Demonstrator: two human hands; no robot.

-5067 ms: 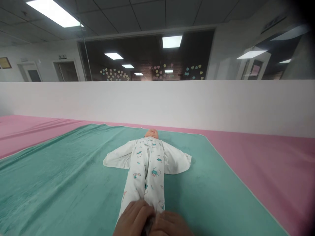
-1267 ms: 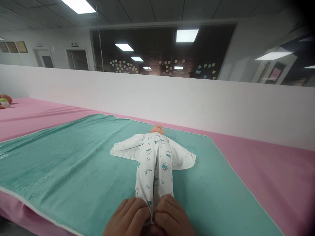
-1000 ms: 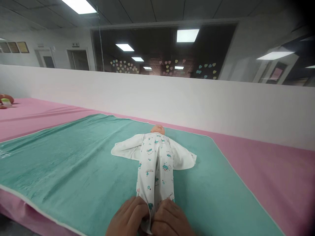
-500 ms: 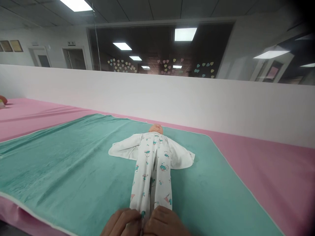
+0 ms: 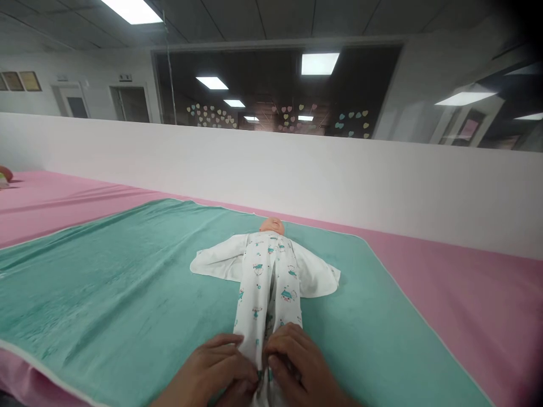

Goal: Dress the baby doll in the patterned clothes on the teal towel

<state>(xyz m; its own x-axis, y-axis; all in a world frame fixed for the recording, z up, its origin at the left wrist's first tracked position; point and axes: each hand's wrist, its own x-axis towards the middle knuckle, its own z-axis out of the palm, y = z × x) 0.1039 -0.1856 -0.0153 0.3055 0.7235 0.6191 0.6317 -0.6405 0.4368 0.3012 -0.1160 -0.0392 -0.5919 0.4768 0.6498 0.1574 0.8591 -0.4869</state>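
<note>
A doll point(image 5: 272, 226) lies on its back, its head at the far end and mostly foreshortened. It is dressed in a white baby romper point(image 5: 257, 282) with teal and pink cartoon prints. Both sleeves spread out sideways, and a dark gap runs down between the two legs. At the lower part of the legs, my left hand point(image 5: 223, 367) pinches the cloth at the inner edge of the left-hand leg. My right hand point(image 5: 299, 362) grips the inner edge of the other leg close beside it, fingers curled. Any fastener under the fingertips is hidden.
A teal blanket point(image 5: 127, 299) with a pale edge lies under the doll, slightly wrinkled. Beneath it is a pink padded surface point(image 5: 466, 282), bordered at the back by a low white wall point(image 5: 271, 175). An orange object point(image 5: 5, 173) is cut off at far left.
Both hands have moved up along the legs, away from me, and more of each hand shows. The fingers now sit at the inner leg edges, slightly farther apart.
</note>
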